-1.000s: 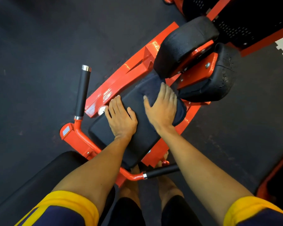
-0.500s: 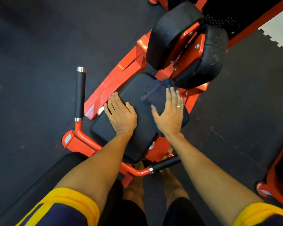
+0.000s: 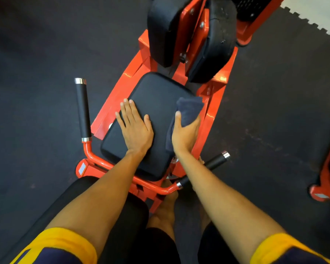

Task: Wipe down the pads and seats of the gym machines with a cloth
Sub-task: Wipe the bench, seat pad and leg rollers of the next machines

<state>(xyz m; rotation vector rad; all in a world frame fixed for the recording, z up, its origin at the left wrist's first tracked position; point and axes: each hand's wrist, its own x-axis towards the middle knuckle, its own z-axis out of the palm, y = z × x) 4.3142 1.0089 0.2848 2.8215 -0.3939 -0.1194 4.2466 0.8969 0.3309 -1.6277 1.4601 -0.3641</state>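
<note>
Your left hand (image 3: 135,130) lay flat on the black seat pad (image 3: 156,92), centre of frame, fingers straight and close together, thumb out, gripping nothing. Your right hand (image 3: 185,136) grasped the dark navy cloth (image 3: 189,109) at the seat pad's right edge, thumb across the cloth's left side, fingers curled round its right side. The cloth was bunched, sticking out past the fingers toward upper frame, with a fold hanging along the pad's edge beside the wrist. It touched the pad, just beside the orange frame (image 3: 126,79) rail on the right. Two black upright pads (image 3: 162,31) stood side by side on an orange bracket at top centre, apart from both hands; the right one looked scuffed. A left handle (image 3: 82,109) with black grip and chrome cap was left of the seat; the right handle (image 3: 215,161) was lower right of centre, partly behind your forearm. Dark rubber floor (image 3: 36,54) all round, yellow sleeve cuffs (image 3: 51,241) at the bottom corners
</note>
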